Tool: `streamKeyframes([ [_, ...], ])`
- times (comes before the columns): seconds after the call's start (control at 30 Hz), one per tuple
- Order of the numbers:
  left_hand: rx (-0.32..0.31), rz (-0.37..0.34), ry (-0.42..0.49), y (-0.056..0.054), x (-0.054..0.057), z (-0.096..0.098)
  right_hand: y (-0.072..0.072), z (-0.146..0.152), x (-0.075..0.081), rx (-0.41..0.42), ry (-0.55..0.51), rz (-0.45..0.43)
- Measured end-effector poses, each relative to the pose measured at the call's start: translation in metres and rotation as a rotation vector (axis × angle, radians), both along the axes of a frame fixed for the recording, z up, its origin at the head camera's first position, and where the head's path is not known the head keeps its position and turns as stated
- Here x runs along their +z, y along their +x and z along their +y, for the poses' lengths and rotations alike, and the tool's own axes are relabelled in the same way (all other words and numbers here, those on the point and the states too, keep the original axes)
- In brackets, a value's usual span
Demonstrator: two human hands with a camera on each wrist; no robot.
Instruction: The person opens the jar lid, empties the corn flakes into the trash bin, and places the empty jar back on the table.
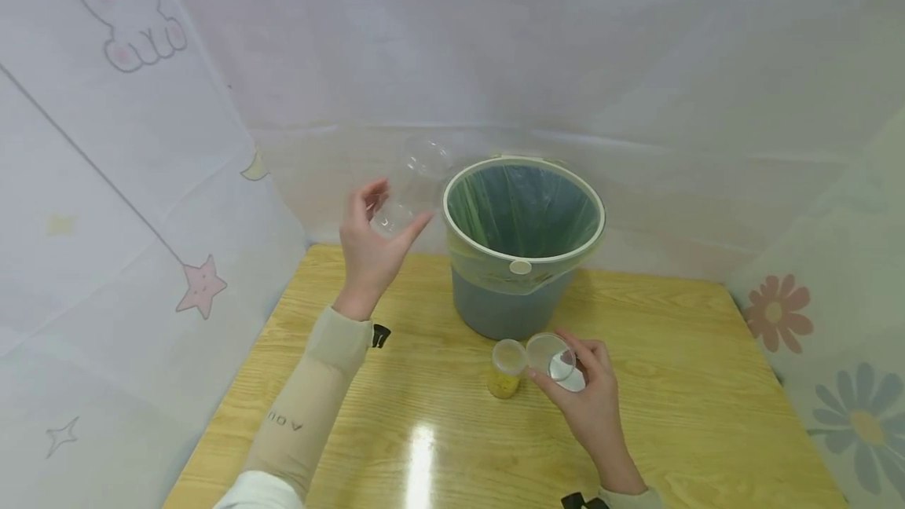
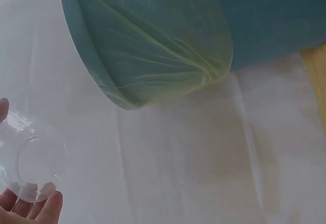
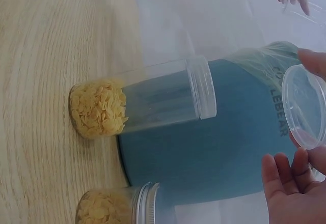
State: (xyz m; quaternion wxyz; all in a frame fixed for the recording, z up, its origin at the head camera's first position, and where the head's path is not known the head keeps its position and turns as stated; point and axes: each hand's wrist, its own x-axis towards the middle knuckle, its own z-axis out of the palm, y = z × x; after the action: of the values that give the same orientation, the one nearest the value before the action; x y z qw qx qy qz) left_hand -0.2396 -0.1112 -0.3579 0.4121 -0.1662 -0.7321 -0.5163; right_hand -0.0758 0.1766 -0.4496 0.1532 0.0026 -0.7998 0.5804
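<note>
holds a clear container in a half-curled left hand beside the bin; pinches a clear lid in the right hand, near the flake jar on the table. could topple that with a careless sideways brush.

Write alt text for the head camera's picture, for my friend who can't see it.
A person's left hand holds a clear container beside a lined bin on a wooden table. The right hand holds a clear round piece next to a jar of yellow flakes.
</note>
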Motion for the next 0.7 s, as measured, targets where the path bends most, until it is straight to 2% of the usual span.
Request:
streamKeyframes([
  [0.33,0.018,-0.010,-0.002,0.012,-0.022,-0.023,-0.013,0.000,-0.021,0.044,0.068,0.074],
  [0.43,0.030,-0.012,-0.002,0.027,-0.018,-0.028,-0.010,-0.006,-0.008,0.039,0.091,0.066],
  [0.53,0.035,-0.031,-0.015,0.042,-0.012,-0.032,-0.012,-0.008,-0.006,0.039,0.127,0.086],
  [0.6,0.032,-0.044,-0.023,0.045,-0.019,-0.039,-0.014,-0.008,-0.007,0.048,0.143,0.104],
  [0.67,0.037,-0.059,-0.035,0.042,-0.032,-0.048,-0.019,-0.007,-0.016,0.066,0.161,0.120],
  [0.7,0.043,-0.069,-0.039,0.041,-0.039,-0.052,-0.019,-0.009,-0.016,0.078,0.168,0.119],
])
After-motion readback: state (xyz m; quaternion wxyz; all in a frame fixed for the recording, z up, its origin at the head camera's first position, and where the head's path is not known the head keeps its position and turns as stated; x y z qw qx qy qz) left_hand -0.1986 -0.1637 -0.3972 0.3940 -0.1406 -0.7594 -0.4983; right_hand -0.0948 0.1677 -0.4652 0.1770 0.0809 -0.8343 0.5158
